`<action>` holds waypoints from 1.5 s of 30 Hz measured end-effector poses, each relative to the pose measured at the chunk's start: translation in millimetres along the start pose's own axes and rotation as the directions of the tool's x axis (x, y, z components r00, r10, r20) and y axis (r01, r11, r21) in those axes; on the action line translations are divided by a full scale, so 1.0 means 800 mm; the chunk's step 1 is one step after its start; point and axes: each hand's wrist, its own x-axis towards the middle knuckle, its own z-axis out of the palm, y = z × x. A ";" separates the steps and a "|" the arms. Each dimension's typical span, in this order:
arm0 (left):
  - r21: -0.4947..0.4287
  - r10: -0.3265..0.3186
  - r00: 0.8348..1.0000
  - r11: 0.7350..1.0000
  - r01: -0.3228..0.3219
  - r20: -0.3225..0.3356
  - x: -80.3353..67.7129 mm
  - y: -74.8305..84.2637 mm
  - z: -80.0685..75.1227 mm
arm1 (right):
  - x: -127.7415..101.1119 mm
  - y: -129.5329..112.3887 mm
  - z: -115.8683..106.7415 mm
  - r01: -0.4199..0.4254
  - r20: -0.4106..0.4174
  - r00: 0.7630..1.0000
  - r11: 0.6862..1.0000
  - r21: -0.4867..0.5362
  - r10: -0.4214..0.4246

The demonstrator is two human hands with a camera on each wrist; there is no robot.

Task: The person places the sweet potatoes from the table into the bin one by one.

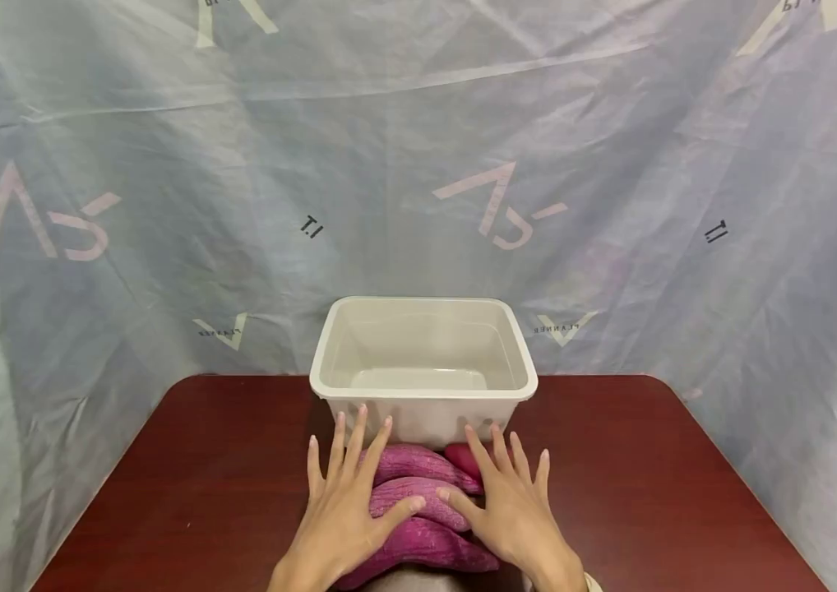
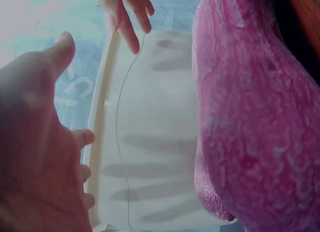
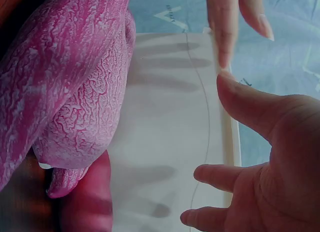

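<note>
Several purple sweet potatoes point(image 1: 418, 543) lie in a row on the table, in front of a cream plastic tub point(image 1: 426, 415). My left hand point(image 1: 344, 501) spreads its fingers over their left side, and my right hand point(image 1: 510, 501) does the same on the right. Both thumbs point inward above the middle sweet potato, with a small gap between them. A smoother, redder piece point(image 3: 90, 197) shows beside the sweet potatoes near the tub, partly behind the right fingers. In the wrist views, wrinkled purple skins point(image 2: 255, 122) stand close by, and finger shadows fall on the tub's wall.
The tub's rim point(image 1: 424, 394) faces up, and its inside shows nothing in it. Dark red tabletop point(image 1: 241, 485) extends to both sides. A grey printed sheet point(image 1: 389, 164) hangs behind the table and down its sides. A pale rounded thing point(image 1: 414, 580) shows at the bottom edge.
</note>
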 end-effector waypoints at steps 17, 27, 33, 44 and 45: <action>-0.030 0.040 0.994 0.999 -0.043 -0.105 0.019 -0.019 -0.017 | 0.007 0.014 0.018 0.022 -0.078 0.997 1.000 -0.004 -0.022; -0.077 0.001 0.990 0.997 -0.012 -0.139 0.052 -0.042 -0.021 | 0.015 0.021 0.026 -0.022 -0.139 0.990 1.000 -0.011 0.020; -0.101 -0.024 0.985 0.995 0.007 -0.170 0.063 -0.057 -0.018 | 0.019 0.022 0.032 -0.014 -0.162 0.987 1.000 0.006 0.015; -0.213 -0.070 0.962 0.977 0.012 -0.266 0.068 -0.079 -0.013 | 0.027 0.037 0.030 -0.029 -0.160 0.987 1.000 0.004 0.029; -0.225 -0.073 0.957 0.974 0.008 -0.279 0.068 -0.080 -0.013 | 0.028 0.038 0.030 -0.028 -0.159 0.987 1.000 0.005 0.029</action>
